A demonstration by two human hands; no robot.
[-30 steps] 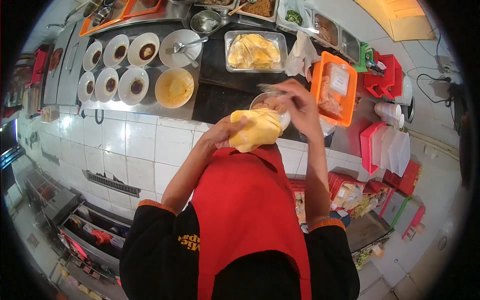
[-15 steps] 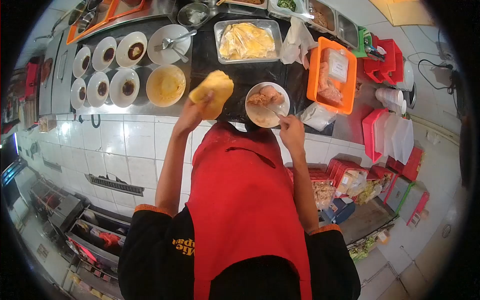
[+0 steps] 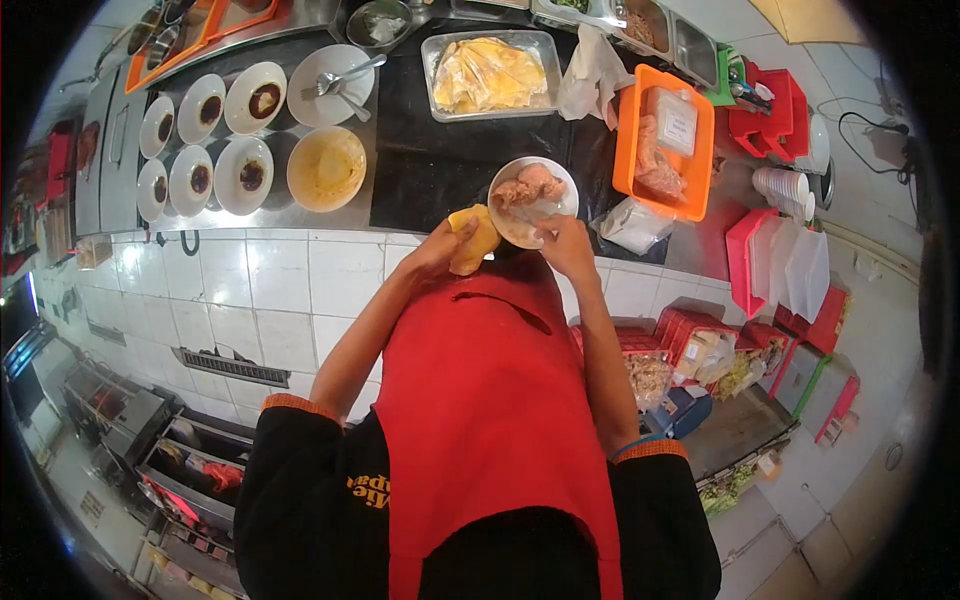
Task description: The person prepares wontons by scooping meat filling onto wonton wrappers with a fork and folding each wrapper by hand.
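Note:
My left hand (image 3: 442, 249) is closed round a stack of yellow dough sheets (image 3: 477, 240), held low beside a white bowl. That white bowl (image 3: 506, 232) stands at the counter's front edge and contains pinkish minced meat (image 3: 533, 187). Over the bowl's lower right rim is my right hand (image 3: 566, 245), its fingers pinched together; whatever they grip is mostly hidden. Farther back, a clear tray (image 3: 437, 105) holds more yellow sheets (image 3: 490, 76).
Several white bowls with dark sauce (image 3: 242, 176) stand at left, beside a yellow-stained bowl (image 3: 327, 169) and a plate (image 3: 304, 90) with cutlery. At right are an orange tray (image 3: 625, 150), a plastic bag (image 3: 636, 228) and red baskets (image 3: 770, 115).
The stack in my left hand has come down and right, from left of the bowl to its side. My right hand has shifted slightly left, closer over the bowl.

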